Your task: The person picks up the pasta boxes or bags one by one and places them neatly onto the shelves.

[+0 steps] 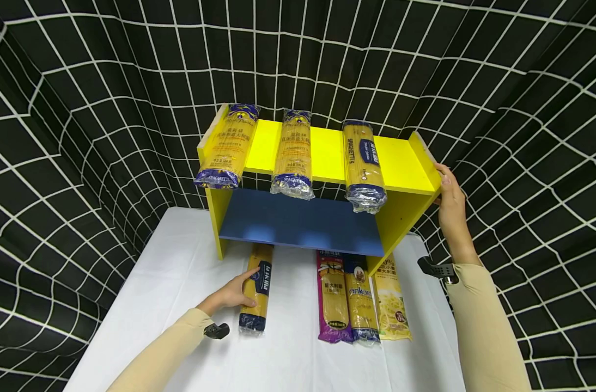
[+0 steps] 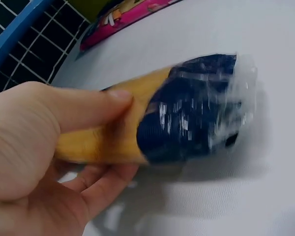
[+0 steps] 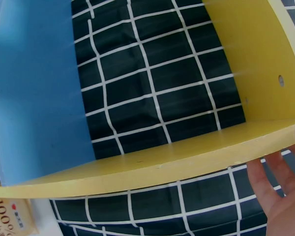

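Observation:
My left hand (image 1: 231,294) grips a spaghetti pack (image 1: 257,306) with dark blue ends that lies on the white table (image 1: 170,272), just in front of the shelf's left leg. In the left wrist view the thumb lies over the spaghetti pack (image 2: 187,123) and the fingers of the left hand (image 2: 49,147) curl under it. My right hand (image 1: 450,207) rests flat, fingers straight, against the outer right side of the yellow shelf (image 1: 406,163). The right wrist view shows the right hand's (image 3: 280,196) fingers beside the shelf's yellow panel (image 3: 162,162).
Three spaghetti packs (image 1: 226,144) (image 1: 293,152) (image 1: 363,163) lie across the top board, ends overhanging. The blue lower board (image 1: 298,223) holds nothing. A purple pack (image 1: 332,299), a blue pack (image 1: 360,302) and a yellow pack (image 1: 392,299) lie side by side on the table. Black grid curtains surround everything.

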Tool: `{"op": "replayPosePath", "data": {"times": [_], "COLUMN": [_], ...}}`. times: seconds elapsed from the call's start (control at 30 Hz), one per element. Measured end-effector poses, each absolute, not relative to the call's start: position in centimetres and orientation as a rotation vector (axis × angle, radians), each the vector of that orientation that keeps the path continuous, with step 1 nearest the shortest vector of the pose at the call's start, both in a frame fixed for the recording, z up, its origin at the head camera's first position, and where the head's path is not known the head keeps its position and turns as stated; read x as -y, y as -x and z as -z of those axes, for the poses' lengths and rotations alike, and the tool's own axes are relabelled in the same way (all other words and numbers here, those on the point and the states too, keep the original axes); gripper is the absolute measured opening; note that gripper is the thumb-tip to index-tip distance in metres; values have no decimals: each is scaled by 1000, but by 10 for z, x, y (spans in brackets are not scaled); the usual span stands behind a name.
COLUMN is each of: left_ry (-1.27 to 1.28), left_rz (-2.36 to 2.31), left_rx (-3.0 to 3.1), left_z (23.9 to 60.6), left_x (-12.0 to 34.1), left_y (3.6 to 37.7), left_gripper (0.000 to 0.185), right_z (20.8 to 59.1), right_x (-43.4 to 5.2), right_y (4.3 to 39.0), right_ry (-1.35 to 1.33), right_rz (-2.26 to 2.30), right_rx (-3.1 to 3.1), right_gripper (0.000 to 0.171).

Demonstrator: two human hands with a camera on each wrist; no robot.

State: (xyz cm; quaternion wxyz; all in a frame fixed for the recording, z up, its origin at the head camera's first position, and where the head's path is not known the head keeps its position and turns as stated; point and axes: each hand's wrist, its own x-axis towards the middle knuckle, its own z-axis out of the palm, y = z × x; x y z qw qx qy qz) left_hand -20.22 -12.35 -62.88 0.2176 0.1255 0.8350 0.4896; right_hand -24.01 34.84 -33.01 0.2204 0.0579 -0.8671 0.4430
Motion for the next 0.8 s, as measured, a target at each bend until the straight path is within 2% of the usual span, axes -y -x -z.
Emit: {"op": "replayPosePath", "data": {"times": [0.5,0.8], "left_ry": [-335,-338], "left_rz": [-1335,-1442], "left_rx": [-2353,-2294], "left_z": [627,627], "left_x": [117,117], "left_y": [204,200], "left_gripper": [101,91], "right_z": [331,331], "right_x": [-349,-349], "right_y": [242,240], "right_ry": [-174,-165], "right_rz": [-1224,-1220], "right_rx": [2391,2390], "right_gripper": [48,47]}}
